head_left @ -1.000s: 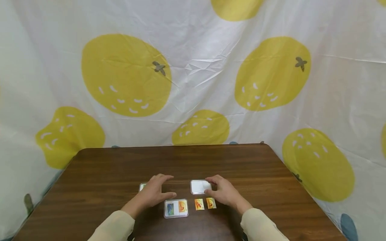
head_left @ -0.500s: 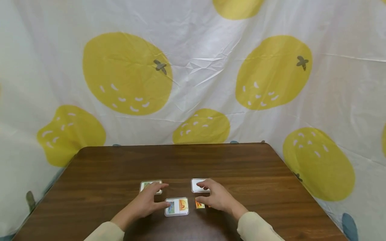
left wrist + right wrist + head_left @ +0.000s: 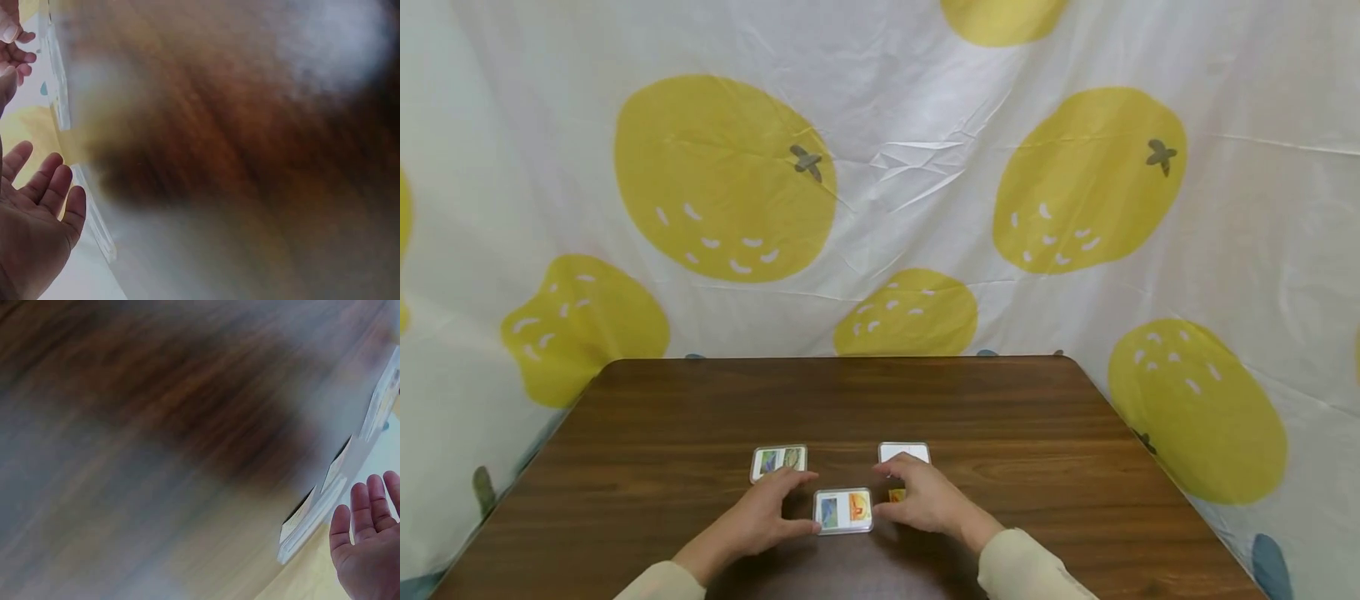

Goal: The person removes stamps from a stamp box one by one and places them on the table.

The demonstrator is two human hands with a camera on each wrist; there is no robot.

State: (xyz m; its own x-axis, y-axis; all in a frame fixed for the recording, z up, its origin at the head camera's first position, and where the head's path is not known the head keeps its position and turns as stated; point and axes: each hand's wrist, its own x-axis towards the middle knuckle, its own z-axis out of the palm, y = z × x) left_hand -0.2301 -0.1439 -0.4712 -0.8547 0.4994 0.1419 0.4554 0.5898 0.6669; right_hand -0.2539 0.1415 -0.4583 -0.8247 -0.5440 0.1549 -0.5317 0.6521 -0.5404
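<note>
On the brown table, a clear case with a blue card and an orange card lies between my hands. My left hand rests at its left edge, fingers relaxed, thumb touching the near corner. My right hand sits at its right edge, thumb by the case. It covers most of a loose orange card. The left wrist view shows the left hand open, and the right wrist view shows the right hand open with straight fingers; neither holds anything.
A second clear case with cards lies just beyond my left hand. A white-faced case lies beyond my right hand. A lemon-print cloth hangs behind and beside the table. Both wrist views are mostly blurred wood.
Both hands drew back toward me and closed in on the centre case. The left hand came off the far left case; the right hand left the white case and now covers the loose orange cards.
</note>
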